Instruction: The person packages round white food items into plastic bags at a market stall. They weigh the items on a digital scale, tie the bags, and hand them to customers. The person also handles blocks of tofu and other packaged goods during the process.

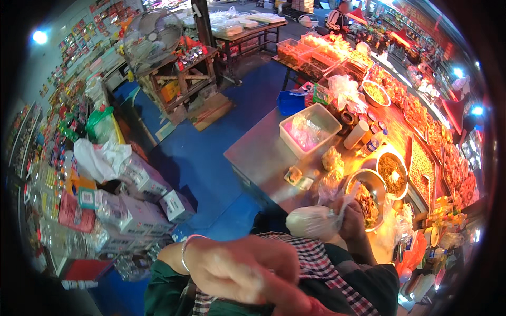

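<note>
My right hand [352,219] grips the twisted neck of a clear plastic bag [314,221] with something pale and rounded inside. The bag hangs beside a steel bowl [385,187] of shredded, sauced food [364,203]. Close to the camera, my left hand [241,268] wears a silver-coloured bracelet [184,254]; it is blurred, with fingers partly curled, and its palm side is hidden, so any hold cannot be told. A checked apron [316,252] lies below both hands.
On the counter [253,154] stand a white plastic tub [290,144] with plastic bags, a second bowl [403,177] of food, bottles and a tray of peanut-like pieces [421,170]. Stacked cartons [134,213] are at left, a caged fan [152,37] behind. A person [336,21] is in the distance.
</note>
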Demonstrator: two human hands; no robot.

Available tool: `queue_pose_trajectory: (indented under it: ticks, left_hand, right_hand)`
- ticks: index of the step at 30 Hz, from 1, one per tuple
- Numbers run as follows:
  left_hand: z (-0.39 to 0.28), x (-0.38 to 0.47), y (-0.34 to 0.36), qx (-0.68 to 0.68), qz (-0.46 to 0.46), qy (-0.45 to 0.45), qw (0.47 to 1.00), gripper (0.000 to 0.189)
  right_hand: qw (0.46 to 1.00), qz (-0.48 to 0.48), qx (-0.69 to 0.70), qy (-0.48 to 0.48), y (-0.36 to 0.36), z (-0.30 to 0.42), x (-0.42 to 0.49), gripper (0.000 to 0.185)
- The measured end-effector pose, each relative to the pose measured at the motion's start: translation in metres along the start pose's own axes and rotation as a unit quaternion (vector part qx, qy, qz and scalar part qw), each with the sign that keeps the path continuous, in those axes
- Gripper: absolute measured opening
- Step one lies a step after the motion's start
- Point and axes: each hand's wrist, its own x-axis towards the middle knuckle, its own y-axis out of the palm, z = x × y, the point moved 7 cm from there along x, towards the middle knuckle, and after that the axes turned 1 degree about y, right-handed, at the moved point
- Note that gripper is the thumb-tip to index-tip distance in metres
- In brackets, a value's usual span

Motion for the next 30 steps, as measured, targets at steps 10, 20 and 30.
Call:
queue_pose_trajectory:
  ticks: [10,20,30]
  left_hand:
    - [0.023,-0.173,-0.256,0.338,-0.520,-0.256,0.742,0.005]
    - [-0.012,-0.349,-0.454,0.564,-0.483,-0.283,0.607,0.020]
    - [-0.059,-0.316,-0.695,0.718,-0.238,-0.316,0.573,0.053]
  right_hand:
    - [0.999,0.030,-0.003,0.036,0.067,-0.038,0.209,0.018]
    - [0.999,-0.027,-0.021,-0.001,0.151,-0.076,0.386,0.022]
    - [0.972,-0.227,-0.045,-0.048,0.207,-0.100,0.491,0.023]
